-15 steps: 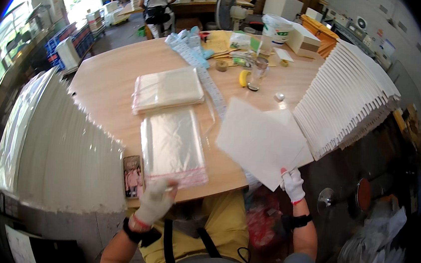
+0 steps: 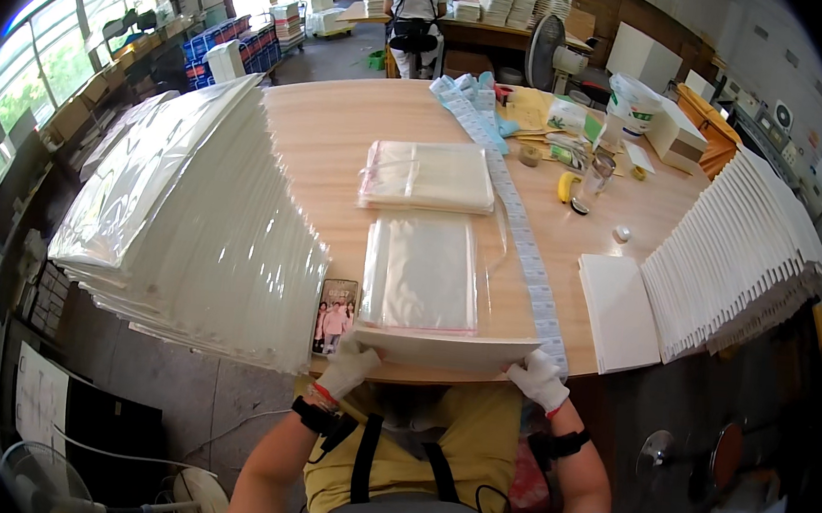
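Observation:
A flat white board [image 2: 447, 351] is held between both gloved hands at the table's near edge, tilted up so I see it nearly edge-on. My left hand [image 2: 348, 368] is closed on its left end and my right hand [image 2: 539, 377] on its right end. Just beyond the board lies a pile of clear plastic bags [image 2: 424, 275] with a pinkish strip along the near edge, partly hidden by the board. A second pile of clear bags [image 2: 428, 175] sits farther back. Beside my left hand is a phone-sized item with a picture on it [image 2: 335, 316].
A tall pile of plastic-wrapped white boards [image 2: 197, 238] stands left. At right, a leaning stack of white boards [image 2: 739, 251] adjoins flat boards [image 2: 619, 314]. A label strip [image 2: 526, 252] crosses the table. A banana [image 2: 566, 186] and glass jar [image 2: 596, 175] sit farther back; a person [image 2: 415, 8] stands beyond.
The white board came from the right to the front middle and tipped up edge-on. My left hand, previously without it, now grips its left end. The view has swung left.

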Demonstrator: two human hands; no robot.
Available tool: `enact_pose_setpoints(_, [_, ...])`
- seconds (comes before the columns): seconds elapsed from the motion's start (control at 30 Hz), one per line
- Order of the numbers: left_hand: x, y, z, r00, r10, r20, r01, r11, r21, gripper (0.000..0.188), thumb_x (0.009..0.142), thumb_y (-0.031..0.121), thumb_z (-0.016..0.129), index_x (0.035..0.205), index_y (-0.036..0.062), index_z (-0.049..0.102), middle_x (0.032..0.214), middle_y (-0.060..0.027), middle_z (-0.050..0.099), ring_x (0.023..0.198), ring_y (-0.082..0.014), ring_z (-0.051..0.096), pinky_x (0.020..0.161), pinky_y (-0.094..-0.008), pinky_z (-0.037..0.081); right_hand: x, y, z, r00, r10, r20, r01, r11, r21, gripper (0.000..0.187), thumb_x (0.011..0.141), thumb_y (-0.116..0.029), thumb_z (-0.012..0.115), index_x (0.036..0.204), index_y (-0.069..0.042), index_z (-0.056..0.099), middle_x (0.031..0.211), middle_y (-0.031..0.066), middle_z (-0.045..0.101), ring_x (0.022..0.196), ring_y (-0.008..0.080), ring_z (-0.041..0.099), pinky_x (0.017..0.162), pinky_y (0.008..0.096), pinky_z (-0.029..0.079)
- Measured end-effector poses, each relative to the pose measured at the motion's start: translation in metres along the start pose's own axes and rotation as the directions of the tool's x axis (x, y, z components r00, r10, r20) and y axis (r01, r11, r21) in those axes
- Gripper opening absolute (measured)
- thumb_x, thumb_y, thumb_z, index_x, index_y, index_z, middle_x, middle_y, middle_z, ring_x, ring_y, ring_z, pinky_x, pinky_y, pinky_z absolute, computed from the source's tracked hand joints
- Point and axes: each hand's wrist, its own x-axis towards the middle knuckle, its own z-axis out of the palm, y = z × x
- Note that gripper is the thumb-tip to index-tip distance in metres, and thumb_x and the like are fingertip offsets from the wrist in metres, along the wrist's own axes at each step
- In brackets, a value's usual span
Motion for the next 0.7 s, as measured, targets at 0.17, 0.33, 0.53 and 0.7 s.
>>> enact_pose_setpoints(0.17, [0.001, -0.02, 0.009, 0.999, 0.01, -0.053, -0.006, 0.996, 0.084, 0.037, 0.073, -0.001, 0.055, 0.11, -0.0019, 0.055, 0.094, -0.0081, 0.062, 0.088, -0.0166, 0.058, 0.079, -0.0291, 0.048, 0.001, -0.005, -0.015, 0.941, 0.241, 0.238, -0.169, 0.943, -0.288, 0.033, 0.08, -0.032, 0.065, 0.094, -0.001, 0.067, 0.083, 0.019, 0.068, 0.079, 0.0343, 0.067, 0.069, 0.0404, 0.052])
enact_pose_setpoints(0.33, [-0.008, -0.011, 0.008, 0.978, -0.204, -0.048, 0.21, 0.95, 0.231, 0.039, 0.073, -0.003, 0.054, 0.112, -0.0018, 0.055, 0.102, -0.0098, 0.062, 0.09, -0.0175, 0.059, 0.08, -0.0301, 0.048, 0.005, 0.007, -0.009, 0.993, -0.111, 0.041, 0.116, 0.984, -0.135, 0.024, 0.084, -0.022, 0.06, 0.09, 0.001, 0.065, 0.075, 0.0194, 0.066, 0.068, 0.0339, 0.066, 0.062, 0.0407, 0.052])
enact_pose_setpoints(0.53, [0.033, 0.004, 0.015, 0.993, 0.036, 0.116, -0.039, 0.999, 0.023, 0.043, 0.076, 0.004, 0.056, 0.118, -0.0033, 0.052, 0.117, -0.0176, 0.06, 0.093, -0.0225, 0.064, 0.077, -0.0341, 0.051, -0.039, 0.027, -0.043, 0.973, 0.149, 0.175, -0.217, 0.845, 0.488, 0.019, 0.087, -0.002, 0.046, 0.102, 0.004, 0.057, 0.06, 0.0077, 0.058, 0.047, 0.0156, 0.055, 0.045, 0.0282, 0.044])
enact_pose_setpoints(0.7, [0.084, -0.014, 0.038, 0.964, 0.004, 0.267, -0.244, 0.422, 0.873, 0.035, 0.08, 0.012, 0.056, 0.113, 0.0011, 0.053, 0.111, -0.017, 0.058, 0.095, -0.0336, 0.063, 0.081, -0.042, 0.051, -0.113, 0.041, -0.049, 0.963, 0.266, 0.036, -0.205, 0.64, 0.74, 0.03, 0.094, -0.02, 0.048, 0.112, 0.004, 0.05, 0.06, 0.0058, 0.056, 0.039, 0.0113, 0.047, 0.035, 0.0228, 0.038])
